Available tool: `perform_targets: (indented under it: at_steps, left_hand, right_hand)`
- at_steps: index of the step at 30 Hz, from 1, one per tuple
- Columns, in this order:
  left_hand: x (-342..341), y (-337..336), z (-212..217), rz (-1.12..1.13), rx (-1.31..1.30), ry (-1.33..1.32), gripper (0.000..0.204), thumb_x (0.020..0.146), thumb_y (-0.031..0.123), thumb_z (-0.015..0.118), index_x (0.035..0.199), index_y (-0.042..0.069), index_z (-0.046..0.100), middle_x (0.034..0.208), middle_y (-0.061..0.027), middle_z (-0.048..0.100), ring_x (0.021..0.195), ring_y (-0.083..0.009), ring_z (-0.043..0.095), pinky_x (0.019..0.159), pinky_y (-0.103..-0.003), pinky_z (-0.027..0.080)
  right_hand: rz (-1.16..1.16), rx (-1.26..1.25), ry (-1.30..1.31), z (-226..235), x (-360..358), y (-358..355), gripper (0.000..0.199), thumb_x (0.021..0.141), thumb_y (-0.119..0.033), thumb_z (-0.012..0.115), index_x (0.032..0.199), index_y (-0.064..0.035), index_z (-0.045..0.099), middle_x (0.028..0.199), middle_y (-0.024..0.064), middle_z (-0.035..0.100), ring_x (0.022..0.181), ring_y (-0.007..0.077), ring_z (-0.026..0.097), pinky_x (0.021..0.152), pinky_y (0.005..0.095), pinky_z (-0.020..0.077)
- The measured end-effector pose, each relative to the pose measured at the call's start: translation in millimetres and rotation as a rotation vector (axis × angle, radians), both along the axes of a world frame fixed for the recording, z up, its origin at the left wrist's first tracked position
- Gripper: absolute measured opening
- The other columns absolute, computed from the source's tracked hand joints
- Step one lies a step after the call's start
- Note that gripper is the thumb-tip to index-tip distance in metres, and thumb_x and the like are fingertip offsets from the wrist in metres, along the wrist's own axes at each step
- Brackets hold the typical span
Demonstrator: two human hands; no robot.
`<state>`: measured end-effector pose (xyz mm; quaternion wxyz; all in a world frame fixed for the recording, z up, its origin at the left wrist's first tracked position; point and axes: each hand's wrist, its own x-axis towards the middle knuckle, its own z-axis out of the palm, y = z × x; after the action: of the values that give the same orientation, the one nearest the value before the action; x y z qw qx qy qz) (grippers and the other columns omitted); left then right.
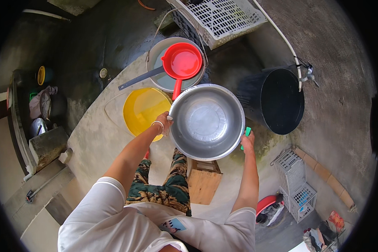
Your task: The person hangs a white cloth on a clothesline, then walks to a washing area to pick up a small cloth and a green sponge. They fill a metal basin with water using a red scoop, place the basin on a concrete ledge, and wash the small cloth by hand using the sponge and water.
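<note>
Head view: a person is standing on a concrete floor [103, 138], both arms reaching forward.
Basin [208, 119]: metal, round, it is being held in the middle of the scene, its mouth facing the camera.
Left hand [165, 122]: it is gripping the basin's left rim; a white bracelet [158, 125] is circling the wrist.
Right hand [249, 144]: it is gripping the basin's right rim, on the near side, and is also holding a green strip [248, 131].
Dipper [182, 61]: red, it is lying over the silver bucket [156, 52], its handle pointing near; whether it is touching the basin, I cannot tell.
Silver bucket: it is standing on the far side of the basin, slightly left.
Yellow bucket [130, 105]: it is standing left of the basin, containing liquid.
Black bin [254, 98]: it is standing to the right, a hose [281, 35] hanging over it.
Stool [204, 185]: wooden, it is sitting on the near side of the basin.
Crate [235, 29]: white, it is resting at the far side.
</note>
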<state>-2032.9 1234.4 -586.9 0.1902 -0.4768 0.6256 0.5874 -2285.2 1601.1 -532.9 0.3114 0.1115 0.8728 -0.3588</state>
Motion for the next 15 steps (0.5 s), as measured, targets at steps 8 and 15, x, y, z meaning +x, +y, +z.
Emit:
perform_targets:
  at_steps: [8, 15]
  left_hand:
    - [25, 2, 78, 0.073, 0.060, 0.146, 0.017, 0.077, -0.002, 0.058, 0.091, 0.005, 0.052, 0.082, -0.0030, 0.051, 0.080, -0.0150, 0.049, 0.072, -0.026, 0.042]
    - [97, -46, 118, 0.181, 0.157, 0.319, 0.024, 0.076, 0.004, 0.063, 0.098, 0.004, 0.053, 0.084, -0.0057, 0.059, 0.079, -0.0160, 0.055, 0.071, -0.030, 0.045]
  right_hand:
    - [0.073, -0.062, -0.034, 47, 24, -14, 0.035, 0.065, 0.006, 0.051, 0.099, -0.0040, 0.048, 0.077, 0.0041, 0.053, 0.058, 0.0126, 0.049, 0.045, 0.0264, 0.0386]
    - [0.152, -0.073, -0.006, 159, 47, -102, 0.032, 0.062, 0.009, 0.052, 0.092, -0.0033, 0.051, 0.074, 0.0026, 0.052, 0.063, 0.0127, 0.051, 0.055, 0.0258, 0.0431]
